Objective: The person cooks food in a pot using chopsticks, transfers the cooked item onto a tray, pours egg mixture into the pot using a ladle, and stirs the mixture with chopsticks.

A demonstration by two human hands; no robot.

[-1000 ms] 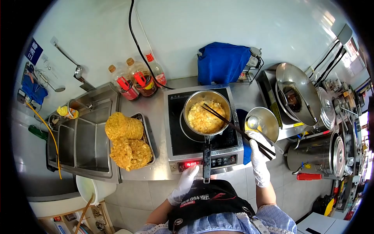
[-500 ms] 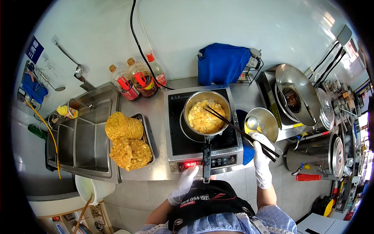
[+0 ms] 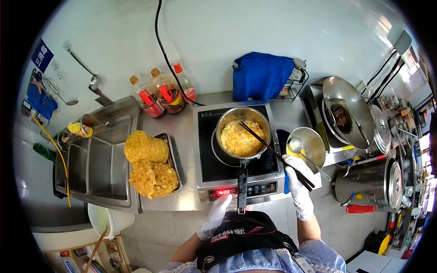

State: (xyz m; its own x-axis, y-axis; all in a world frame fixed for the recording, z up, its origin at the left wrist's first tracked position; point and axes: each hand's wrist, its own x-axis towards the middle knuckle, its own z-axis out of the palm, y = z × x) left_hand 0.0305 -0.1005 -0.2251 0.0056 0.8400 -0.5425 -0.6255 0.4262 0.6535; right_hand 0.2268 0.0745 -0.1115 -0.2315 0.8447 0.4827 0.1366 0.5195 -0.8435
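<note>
A steel saucepan [image 3: 223,119] with yellow, egg-like food [image 3: 240,139] sits on the induction cooker [image 3: 207,157], its black handle [image 3: 242,186] pointing toward me. Gloved in white, my right hand [image 3: 298,182] is closed round long black chopsticks [image 3: 273,152], whose tips are in the food. My left hand [image 3: 217,216], also gloved, is by the cooker's front edge beside the red display [image 3: 223,192]; what its fingers hold, if anything, is hidden. Just beyond my right hand is a steel bowl [image 3: 316,143] with a ladle [image 3: 296,144] and some yellow liquid.
Left of the cooker, two fried noodle-like blocks [image 3: 148,164] rest on a rack tray [image 3: 175,173]. Sauce bottles [image 3: 168,98] stand behind, and a double sink [image 3: 109,168] is further left. A wok [image 3: 341,95] and a tall steel pot [image 3: 359,182] are at the right.
My right hand and the chopsticks went slightly right, then back left, with the tips staying in the food. My left hand has hardly moved. The view has shifted slightly.
</note>
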